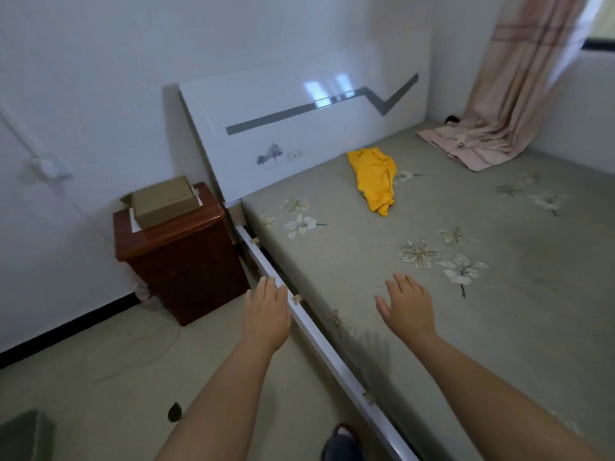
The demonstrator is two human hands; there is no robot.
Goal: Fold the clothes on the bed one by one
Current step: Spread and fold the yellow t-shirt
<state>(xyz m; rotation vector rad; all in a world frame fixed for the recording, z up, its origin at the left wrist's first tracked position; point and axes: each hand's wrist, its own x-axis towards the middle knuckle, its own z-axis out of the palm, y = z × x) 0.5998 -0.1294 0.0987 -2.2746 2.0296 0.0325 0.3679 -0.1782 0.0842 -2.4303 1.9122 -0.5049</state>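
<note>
— Hands first: what are they doing?

— Left hand [266, 311] hangs flat, palm down, fingers together, holding nothing, over the white bed rail [319, 341]. Right hand [407, 306] is spread loosely, also bare of any cloth, over the mattress [499, 311] just inside that rail.

— And the clothes?

— One yellow garment [374, 178], crumpled, lies well ahead of the right hand, up near the headboard [283, 128]. Further right of it, a pink cloth [466, 148] sits under the curtain [519, 78]; whether that is clothing I cannot tell.

— What could go wrong?

— Probably the reach. Leaning that far may bring the shins against the rail, and dragging the garment back one-handed would likely bunch it more.

— Any room?

— Left of the left hand the brown cabinet [179, 257] crowds the floor. Ahead and right of the right hand the mattress is bare, good folding space.
</note>
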